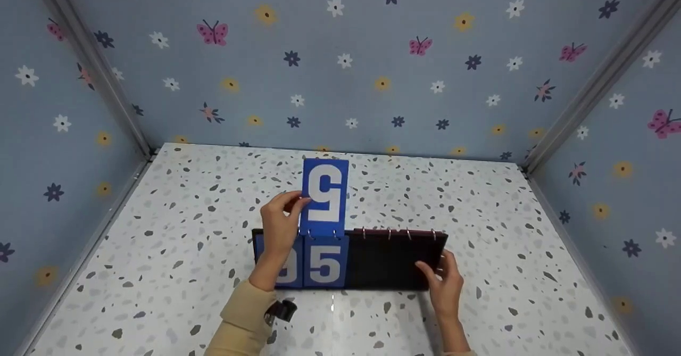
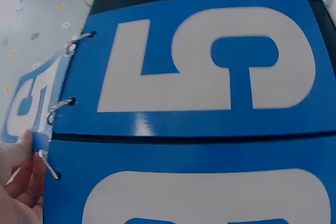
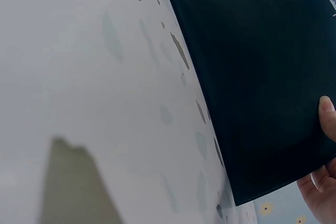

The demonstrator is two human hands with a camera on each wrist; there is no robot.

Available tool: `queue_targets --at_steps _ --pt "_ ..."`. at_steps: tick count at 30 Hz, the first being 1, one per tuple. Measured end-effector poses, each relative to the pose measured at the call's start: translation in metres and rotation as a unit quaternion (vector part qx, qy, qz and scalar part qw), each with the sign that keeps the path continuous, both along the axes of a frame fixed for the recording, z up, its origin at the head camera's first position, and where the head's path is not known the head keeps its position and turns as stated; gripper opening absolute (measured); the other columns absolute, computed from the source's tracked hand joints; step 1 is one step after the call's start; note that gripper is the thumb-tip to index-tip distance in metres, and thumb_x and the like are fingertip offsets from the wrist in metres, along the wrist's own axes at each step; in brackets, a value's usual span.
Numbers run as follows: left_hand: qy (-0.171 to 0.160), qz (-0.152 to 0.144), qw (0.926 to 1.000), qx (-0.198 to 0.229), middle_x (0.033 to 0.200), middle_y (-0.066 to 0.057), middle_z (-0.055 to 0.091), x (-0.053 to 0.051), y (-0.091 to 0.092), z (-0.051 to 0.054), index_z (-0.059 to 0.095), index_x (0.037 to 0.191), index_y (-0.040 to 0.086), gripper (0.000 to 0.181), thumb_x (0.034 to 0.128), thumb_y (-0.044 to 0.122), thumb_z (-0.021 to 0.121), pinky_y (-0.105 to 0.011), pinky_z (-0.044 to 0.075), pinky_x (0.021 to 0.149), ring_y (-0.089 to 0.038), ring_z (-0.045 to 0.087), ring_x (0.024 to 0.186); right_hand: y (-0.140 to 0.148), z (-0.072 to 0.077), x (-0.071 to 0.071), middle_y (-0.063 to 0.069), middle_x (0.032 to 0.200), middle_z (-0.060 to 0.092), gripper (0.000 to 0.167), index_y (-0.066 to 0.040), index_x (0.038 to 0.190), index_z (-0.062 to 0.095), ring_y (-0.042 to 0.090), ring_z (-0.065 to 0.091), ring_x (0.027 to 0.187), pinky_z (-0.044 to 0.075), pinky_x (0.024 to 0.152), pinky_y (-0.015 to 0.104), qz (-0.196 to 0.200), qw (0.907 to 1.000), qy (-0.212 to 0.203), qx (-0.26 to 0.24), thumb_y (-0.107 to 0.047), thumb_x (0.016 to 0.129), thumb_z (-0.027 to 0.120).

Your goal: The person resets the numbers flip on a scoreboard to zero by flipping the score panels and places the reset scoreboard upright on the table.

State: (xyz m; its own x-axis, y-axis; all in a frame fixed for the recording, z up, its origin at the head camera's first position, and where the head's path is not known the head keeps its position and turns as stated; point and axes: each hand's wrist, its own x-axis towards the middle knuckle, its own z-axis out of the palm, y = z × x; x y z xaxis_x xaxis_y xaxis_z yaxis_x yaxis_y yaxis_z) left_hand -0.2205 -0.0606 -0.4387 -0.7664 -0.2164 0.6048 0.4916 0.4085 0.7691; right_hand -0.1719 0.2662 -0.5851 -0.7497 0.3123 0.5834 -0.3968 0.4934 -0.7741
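Observation:
A flip scoreboard (image 1: 393, 265) with a black backing stands on the speckled table. My left hand (image 1: 279, 223) pinches the left edge of a blue number card (image 1: 338, 185), which is turned up over the rings and shows an upside-down 5. Below it hangs another blue card (image 1: 325, 265) with a white 5. To its left, a further blue card (image 2: 210, 192) is partly hidden by my left hand and wrist in the head view. My right hand (image 1: 446, 284) grips the board's right edge, thumb on the black front and fingers behind; the right wrist view shows this too.
Metal rings (image 1: 389, 233) run along the board's top edge. Around the white speckled table (image 1: 213, 175) rise blue panels (image 1: 340, 79) with flowers and butterflies on three sides. A dark wrist device (image 1: 282, 309) sits at my left sleeve.

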Motion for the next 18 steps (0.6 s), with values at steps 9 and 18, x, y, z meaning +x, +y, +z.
queue_targets --at_steps 9,18 --pt "-0.125 0.032 0.985 -0.114 0.072 -0.012 0.061 -0.011 0.006 0.006 0.067 0.089 -0.006 0.018 0.0799 0.01 0.066 -0.03 0.045 0.057 -0.018 0.055 0.062 -0.003 0.004 0.001 0.0 0.082 0.063 0.042 -0.018 0.109 0.057 0.011 0.059 0.067 0.047 0.061 0.02 -0.011 0.9999 0.001 0.004 -0.014 0.071 0.075" --pt "-0.142 0.041 0.9723 -0.181 0.071 -0.011 0.062 -0.008 0.007 0.007 0.068 0.089 -0.004 0.023 0.0807 0.017 0.066 -0.032 0.045 0.055 -0.019 0.056 0.061 -0.025 0.059 0.023 0.013 0.078 0.062 0.038 0.001 0.105 0.056 0.018 0.059 0.066 0.047 0.062 0.022 -0.001 0.9994 -0.035 -0.008 0.001 0.071 0.072"
